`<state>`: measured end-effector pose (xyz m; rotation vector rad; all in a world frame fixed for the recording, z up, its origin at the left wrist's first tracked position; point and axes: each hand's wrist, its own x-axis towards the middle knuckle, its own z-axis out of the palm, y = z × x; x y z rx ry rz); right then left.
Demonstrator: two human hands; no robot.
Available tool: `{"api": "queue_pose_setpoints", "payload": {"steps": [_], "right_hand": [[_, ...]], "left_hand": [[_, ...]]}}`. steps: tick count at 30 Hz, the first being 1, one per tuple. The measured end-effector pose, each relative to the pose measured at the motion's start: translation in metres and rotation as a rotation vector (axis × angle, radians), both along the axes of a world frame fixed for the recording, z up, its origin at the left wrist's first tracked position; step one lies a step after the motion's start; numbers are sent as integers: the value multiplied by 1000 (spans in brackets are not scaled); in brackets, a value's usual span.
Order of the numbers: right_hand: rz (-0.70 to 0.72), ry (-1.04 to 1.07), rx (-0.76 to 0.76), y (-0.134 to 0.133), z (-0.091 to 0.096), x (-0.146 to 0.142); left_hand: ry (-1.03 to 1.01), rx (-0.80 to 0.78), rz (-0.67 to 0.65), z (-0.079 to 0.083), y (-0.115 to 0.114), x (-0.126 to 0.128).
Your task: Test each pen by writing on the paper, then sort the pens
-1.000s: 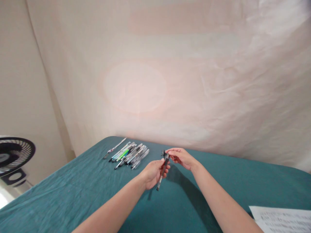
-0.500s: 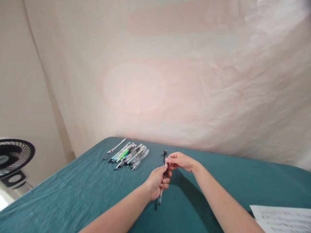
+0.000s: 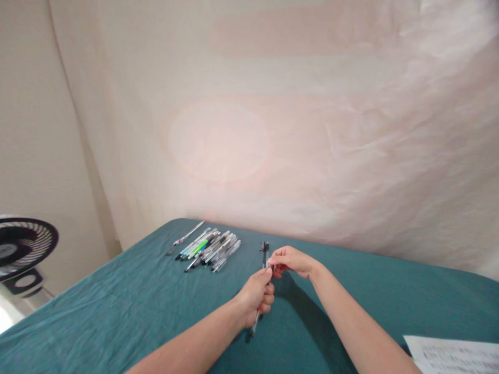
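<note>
My left hand [image 3: 255, 293] is closed round a slim pen [image 3: 252, 326] whose lower end sticks out below the fist, over the teal tablecloth [image 3: 117, 317]. My right hand [image 3: 290, 259] pinches at the pen's upper end, fingertips touching the left thumb. A short dark piece [image 3: 265, 248] shows just above the fingertips; I cannot tell whether it lies on the cloth or belongs to the pen. A pile of several pens [image 3: 210, 246] lies to the far left of the hands.
A black fan [image 3: 23, 249] stands off the table's left side. A printed white sheet of paper [image 3: 456, 353] lies at the near right corner. A crumpled pale cloth backdrop [image 3: 312, 130] hangs behind the table's far edge.
My left hand has slid down and toward me with the pen, so more of it shows below the fist. My right hand has lowered slightly and closed into a pinch.
</note>
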<state>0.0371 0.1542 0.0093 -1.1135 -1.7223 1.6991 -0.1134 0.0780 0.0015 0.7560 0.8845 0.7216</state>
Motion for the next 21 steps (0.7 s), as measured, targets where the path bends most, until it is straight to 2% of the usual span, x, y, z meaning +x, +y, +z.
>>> {"api": "queue_pose_setpoints", "payload": {"steps": [4,8,14,21], "right_hand": [[-41,13,6,4,1,5],[-178,35,53,15,-3,14],[-423,-84,160,40,-27,15],[-537,-293,352,75,-45,-1]], "left_hand": [[3,4,25,-3,-1,1],[-45,-8,83,-8,2,2],[-72,-3,113,-10,3,3],[-87,2,104,-8,2,3]]}}
